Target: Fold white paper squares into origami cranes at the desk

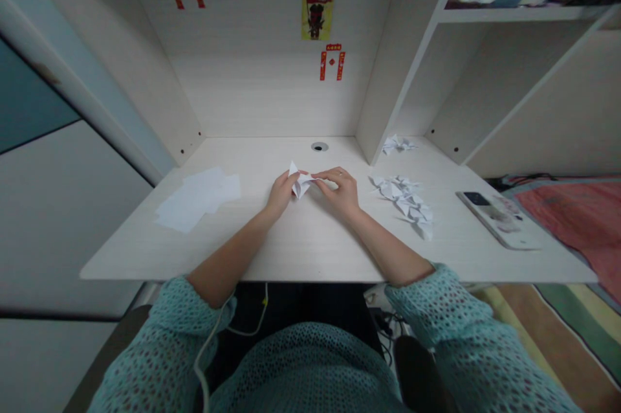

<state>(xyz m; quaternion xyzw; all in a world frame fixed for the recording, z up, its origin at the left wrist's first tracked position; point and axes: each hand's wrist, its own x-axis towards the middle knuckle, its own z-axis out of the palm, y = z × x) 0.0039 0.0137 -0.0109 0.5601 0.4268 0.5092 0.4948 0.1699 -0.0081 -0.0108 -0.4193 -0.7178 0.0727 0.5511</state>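
Note:
Between my two hands, just above the middle of the white desk, is a small folded white paper figure (301,186) with pointed corners. My left hand (282,191) grips its left side, fingers partly behind the paper. Thumb and fingertips of my right hand (341,188) pinch a point on its right. To the left lies a spread of flat white paper sheets (198,196). Right of my hands is a pile of folded white paper pieces (405,200), with more folded paper pieces (398,144) behind it near the wall.
A phone or similar flat device (497,220) lies at the desk's right. A vertical partition (412,57) rises behind the right side, with a loaded shelf (524,15) above. A cable hole (319,147) is at the back. A white cable (201,361) hangs by my left sleeve.

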